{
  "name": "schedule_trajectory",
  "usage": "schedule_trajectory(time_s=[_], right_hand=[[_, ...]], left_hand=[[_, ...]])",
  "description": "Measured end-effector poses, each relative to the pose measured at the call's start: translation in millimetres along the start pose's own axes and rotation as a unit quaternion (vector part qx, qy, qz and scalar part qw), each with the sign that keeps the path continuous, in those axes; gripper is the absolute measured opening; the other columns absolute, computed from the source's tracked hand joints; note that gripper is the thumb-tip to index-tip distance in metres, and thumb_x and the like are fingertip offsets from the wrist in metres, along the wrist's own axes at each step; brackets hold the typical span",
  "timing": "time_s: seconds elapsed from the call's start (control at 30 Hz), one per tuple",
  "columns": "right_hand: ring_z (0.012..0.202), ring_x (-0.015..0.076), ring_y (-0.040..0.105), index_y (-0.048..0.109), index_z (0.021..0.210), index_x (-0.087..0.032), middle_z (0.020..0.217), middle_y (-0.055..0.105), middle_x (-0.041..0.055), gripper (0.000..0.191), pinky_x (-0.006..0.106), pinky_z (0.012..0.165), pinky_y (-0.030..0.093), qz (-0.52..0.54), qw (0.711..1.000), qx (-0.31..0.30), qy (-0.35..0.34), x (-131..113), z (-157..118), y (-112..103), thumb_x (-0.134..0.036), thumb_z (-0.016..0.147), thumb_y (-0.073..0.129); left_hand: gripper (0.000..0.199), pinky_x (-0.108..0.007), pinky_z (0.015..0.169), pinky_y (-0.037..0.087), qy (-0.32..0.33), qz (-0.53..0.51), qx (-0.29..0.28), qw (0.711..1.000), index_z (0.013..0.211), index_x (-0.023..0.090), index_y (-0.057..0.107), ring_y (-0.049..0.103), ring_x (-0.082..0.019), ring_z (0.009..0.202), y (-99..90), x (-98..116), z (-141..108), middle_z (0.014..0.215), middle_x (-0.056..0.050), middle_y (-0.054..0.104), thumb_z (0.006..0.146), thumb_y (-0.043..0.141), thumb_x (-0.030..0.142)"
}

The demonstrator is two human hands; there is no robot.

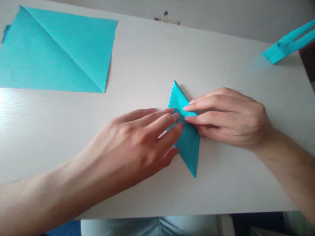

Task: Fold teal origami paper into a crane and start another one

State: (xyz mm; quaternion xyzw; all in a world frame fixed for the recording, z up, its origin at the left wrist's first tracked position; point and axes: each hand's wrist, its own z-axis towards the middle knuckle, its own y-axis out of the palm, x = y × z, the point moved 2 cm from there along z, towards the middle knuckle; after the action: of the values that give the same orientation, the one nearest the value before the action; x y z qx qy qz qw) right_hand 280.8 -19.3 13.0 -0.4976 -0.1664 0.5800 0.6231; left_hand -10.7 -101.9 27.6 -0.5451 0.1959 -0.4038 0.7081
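Note:
A folded piece of turquoise origami paper [188, 142], shaped like a long narrow diamond, lies on the white table, one tip pointing away from me and the other toward me. Creases run across its middle. My left hand [145, 136] reaches in from the left, its fingers stretched out and their tips pressing on the paper's middle and left edge. From the other side, my right hand [233, 118] has its fingertips on the upper right of the paper. Its thumb is at the right edge, partly hidden under the fingers, so the right edge sits between them.
A larger turquoise sheet [81, 46] with a diagonal crease lies at the back left. At the back right is another folded turquoise paper piece [280, 49] with two long strips, beside a dark object [308, 62]. The white table [137, 193] ends near my lap.

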Motion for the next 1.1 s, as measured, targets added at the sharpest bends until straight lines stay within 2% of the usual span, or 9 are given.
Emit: schedule_trajectory(time_s=[0.1, 0.3, 0.4, 0.57, 0.73, 0.83, 0.9, 1.0, 1.1], right_hand=[[0.128, 0.0365, 0.092, 0.097, 0.145, -0.047, 0.147, 0.096, 0.0002, 0.033, 0.059, 0.11, 0.078, -0.003, 1.0, 0.009, -0.014, 2.0, -0.6, 2.8, -0.033, 0.116, 0.095], [0.127, 0.0363, 0.091, 0.098, 0.14, -0.05, 0.146, 0.095, -0.0004, 0.029, 0.061, 0.109, 0.076, -0.007, 1.0, -0.002, 0.007, 0.4, 1.3, 0.4, -0.033, 0.118, 0.092], [0.128, 0.0363, 0.09, 0.098, 0.136, -0.048, 0.149, 0.094, 0.0002, 0.024, 0.06, 0.109, 0.074, -0.021, 1.0, -0.016, 0.015, -1.0, 2.7, -1.8, -0.033, 0.12, 0.088], [0.138, 0.0385, 0.09, 0.097, 0.128, -0.046, 0.157, 0.093, -0.0014, 0.018, 0.063, 0.114, 0.069, -0.072, 0.995, -0.057, 0.037, -4.5, 4.3, -6.4, -0.036, 0.123, 0.083], [0.146, 0.0382, 0.09, 0.092, 0.141, -0.043, 0.164, 0.092, -0.0008, 0.027, 0.064, 0.119, 0.067, -0.079, 0.995, -0.066, 0.013, -2.4, 2.7, -7.4, -0.027, 0.12, 0.085], [0.15, 0.0361, 0.089, 0.087, 0.149, -0.035, 0.162, 0.093, 0.0033, 0.033, 0.061, 0.119, 0.066, -0.079, 0.995, -0.054, -0.028, 0.2, 1.7, -8.0, -0.02, 0.12, 0.084], [0.154, 0.037, 0.087, 0.087, 0.149, -0.032, 0.162, 0.093, 0.0058, 0.03, 0.061, 0.12, 0.066, -0.076, 0.994, -0.061, -0.04, 0.7, 1.6, -9.1, -0.022, 0.121, 0.083], [0.154, 0.0399, 0.086, 0.09, 0.148, -0.037, 0.165, 0.092, 0.0036, 0.03, 0.065, 0.121, 0.065, -0.065, 0.995, -0.078, -0.012, 0.2, 2.2, -10.6, -0.027, 0.121, 0.083], [0.151, 0.0384, 0.088, 0.09, 0.145, -0.04, 0.163, 0.093, 0.0012, 0.031, 0.065, 0.12, 0.066, -0.054, 0.995, -0.079, 0.007, -0.5, 2.8, -9.3, -0.022, 0.121, 0.081]], left_hand=[[0.036, -0.054, 0.126, 0.08, -0.014, -0.004, -0.013, 1.0, 0.151, 0.015, 0.085, 0.094, -0.036, 0.144, 1.0, -0.6, 0.9, 0.156, -0.016, 0.092, 0.135, 0.056, 0.028], [0.039, -0.055, 0.128, 0.078, -0.007, 0.003, -0.001, 1.0, 0.163, 0.011, 0.08, 0.092, -0.037, 0.149, 2.6, 0.5, 0.1, 0.159, -0.017, 0.092, 0.134, 0.058, 0.024], [0.038, -0.05, 0.13, 0.076, -0.014, 0.002, -0.002, 1.0, 0.162, 0.014, 0.08, 0.09, -0.034, 0.152, 4.5, 0.9, -0.1, 0.158, -0.015, 0.092, 0.134, 0.056, 0.025], [0.036, -0.051, 0.128, 0.077, -0.008, 0.01, -0.002, 1.0, 0.156, 0.013, 0.081, 0.09, -0.034, 0.152, 5.8, 1.7, 1.0, 0.158, -0.016, 0.091, 0.135, 0.055, 0.024], [0.035, -0.049, 0.129, 0.076, -0.01, 0.013, -0.003, 1.0, 0.155, 0.014, 0.082, 0.089, -0.032, 0.153, 5.0, 2.7, 2.0, 0.158, -0.015, 0.091, 0.135, 0.055, 0.024], [0.035, -0.048, 0.13, 0.075, -0.009, 0.02, -0.007, 1.0, 0.153, 0.016, 0.083, 0.089, -0.032, 0.153, 5.8, 3.3, 1.8, 0.159, -0.014, 0.091, 0.135, 0.054, 0.024], [0.035, -0.049, 0.13, 0.074, -0.005, 0.03, -0.013, 0.999, 0.152, 0.016, 0.083, 0.088, -0.031, 0.153, 6.9, 3.5, 1.5, 0.159, -0.013, 0.091, 0.135, 0.053, 0.023], [0.038, -0.05, 0.128, 0.073, 0.005, 0.044, -0.014, 0.999, 0.154, 0.016, 0.082, 0.088, -0.031, 0.153, 7.8, 3.4, 1.2, 0.161, -0.012, 0.091, 0.135, 0.049, 0.022], [0.04, -0.05, 0.125, 0.072, 0.015, 0.052, -0.014, 0.998, 0.154, 0.015, 0.082, 0.088, -0.03, 0.152, 6.7, 3.4, 1.5, 0.158, -0.009, 0.092, 0.134, 0.048, 0.019]])
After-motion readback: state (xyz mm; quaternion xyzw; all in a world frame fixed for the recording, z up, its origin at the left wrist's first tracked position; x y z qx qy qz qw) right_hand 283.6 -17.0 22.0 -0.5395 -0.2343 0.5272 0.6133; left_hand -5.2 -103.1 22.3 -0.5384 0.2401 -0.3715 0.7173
